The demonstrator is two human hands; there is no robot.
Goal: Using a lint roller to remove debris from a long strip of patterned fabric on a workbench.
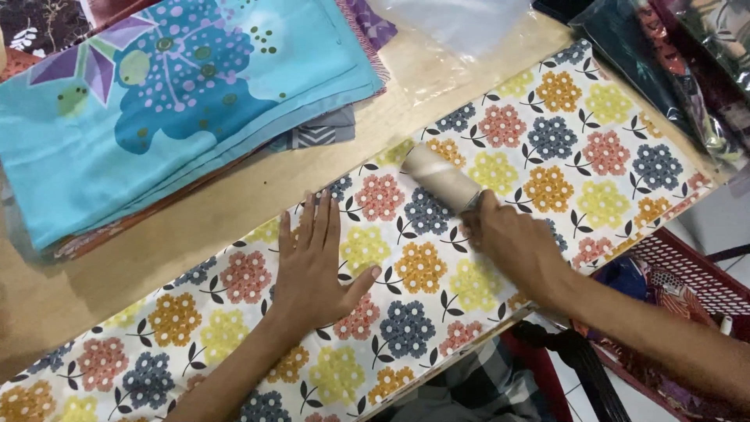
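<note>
Wooden table point(234, 195) under flowered cloth point(547, 148). My left hand point(312, 266) flat on cloth, fingers spread, gripping nothing. My right hand point(512, 242) clasps cardboard tube point(439, 178) lying on cloth; tube's near end hidden under fingers. Folded turquoise fabric point(172, 101) cut off at top edge.

1. Left hand point(312, 270) lay flat, fingers spread, on flowered cloth point(562, 148).
2. Right hand point(512, 242) gripped a cardboard tube point(437, 178) lying on the cloth.
3. Blue fabric stack point(180, 101) sat on the table point(234, 195), beyond the cloth.
</note>
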